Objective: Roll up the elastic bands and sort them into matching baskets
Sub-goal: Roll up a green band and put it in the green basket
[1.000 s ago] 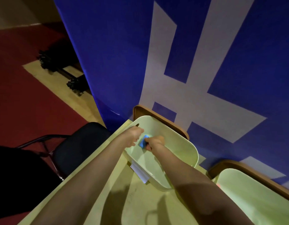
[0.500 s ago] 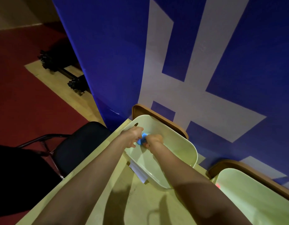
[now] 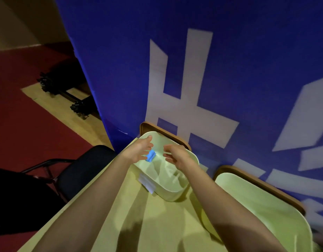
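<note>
Band roll (image 3: pixel 150 156) beside left grip (image 3: pixel 138 150), inside basket (image 3: pixel 173 195)

The setting looks like a hall or event space rather than a home. A tall blue banner (image 3: pixel 238 70) with large white characters backs a pale table (image 3: pixel 157 220). The red floor (image 3: pixel 29 120) has a wood-toned strip (image 3: pixel 53 99), with a black chair (image 3: pixel 84 170) and black stand legs (image 3: pixel 75 104) nearby.
</note>
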The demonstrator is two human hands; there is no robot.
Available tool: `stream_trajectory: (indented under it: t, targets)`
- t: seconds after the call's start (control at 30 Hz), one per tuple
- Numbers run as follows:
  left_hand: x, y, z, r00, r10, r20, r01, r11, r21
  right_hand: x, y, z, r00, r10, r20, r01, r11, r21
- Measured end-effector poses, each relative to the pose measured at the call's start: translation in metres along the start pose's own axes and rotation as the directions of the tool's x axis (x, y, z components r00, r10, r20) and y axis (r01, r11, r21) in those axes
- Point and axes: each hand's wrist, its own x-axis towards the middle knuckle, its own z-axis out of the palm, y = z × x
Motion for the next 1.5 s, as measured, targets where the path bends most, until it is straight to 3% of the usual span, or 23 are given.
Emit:
stream_trajectory:
  t: [0.13,0.23,0.33,0.5,0.6,0.7,0.8,0.97,1.07,1.13,1.23,1.37,1.5]
  targets:
    - [-0.073,0.01,0.033,0.986,0.164,0.006,-0.164,0.986,-0.009,-0.083,-0.015,-0.047,0.968,-0.244,-0.06,0.24,0.969,-0.058]
    - [-0.129,0.018,0.079,0.943,0.327,0.054,-0.329,0.944,0.025,-0.154,-0.015,-0.093,0.885,-0.451,-0.119,0.432,0.888,-0.158]
    - [-0.187,0.022,0.136,0.849,0.526,0.034,-0.527,0.849,0.027,-0.229,-0.003,-0.149,0.771,-0.611,-0.181,0.565,0.787,-0.248]
    - [-0.274,0.0,0.23,0.653,0.749,0.112,-0.753,0.658,-0.015,-0.35,0.041,-0.233,0.624,-0.741,-0.248,0.638,0.666,-0.387]
    - [-0.312,-0.026,0.284,0.58,0.787,0.21,-0.8,0.599,-0.031,-0.406,0.082,-0.278,0.56,-0.754,-0.343,0.643,0.657,-0.394]
    - [-0.328,-0.062,0.326,0.561,0.784,0.265,-0.796,0.599,-0.086,-0.44,0.129,-0.317,0.517,-0.726,-0.453,0.609,0.684,-0.401]
    - [-0.327,-0.105,0.358,0.577,0.755,0.31,-0.77,0.63,-0.102,-0.453,0.178,-0.348,0.506,-0.679,-0.531,0.55,0.729,-0.408]
    - [-0.298,-0.19,0.385,0.666,0.662,0.343,-0.711,0.702,0.026,-0.438,0.258,-0.368,0.548,-0.603,-0.58,0.501,0.792,-0.35]
    - [-0.273,-0.235,0.388,0.684,0.646,0.338,-0.713,0.69,0.122,-0.411,0.3,-0.366,0.586,-0.579,-0.568,0.435,0.815,-0.382]
    - [-0.26,-0.26,0.388,0.652,0.675,0.345,-0.754,0.625,0.203,-0.392,0.327,-0.361,0.6,-0.581,-0.55,0.354,0.81,-0.468]
    - [-0.24,-0.294,0.385,0.564,0.746,0.355,-0.814,0.427,0.395,-0.373,0.359,-0.35,0.614,-0.617,-0.492,0.304,0.76,-0.574]
    - [-0.223,-0.325,0.375,0.614,0.633,0.471,-0.749,0.28,0.6,-0.355,0.39,-0.334,0.648,-0.701,-0.296,0.297,0.591,-0.75]
    - [-0.228,-0.336,0.363,0.531,0.718,0.45,-0.764,0.176,0.62,-0.347,0.411,-0.314,0.567,-0.76,-0.318,0.148,0.474,-0.868]
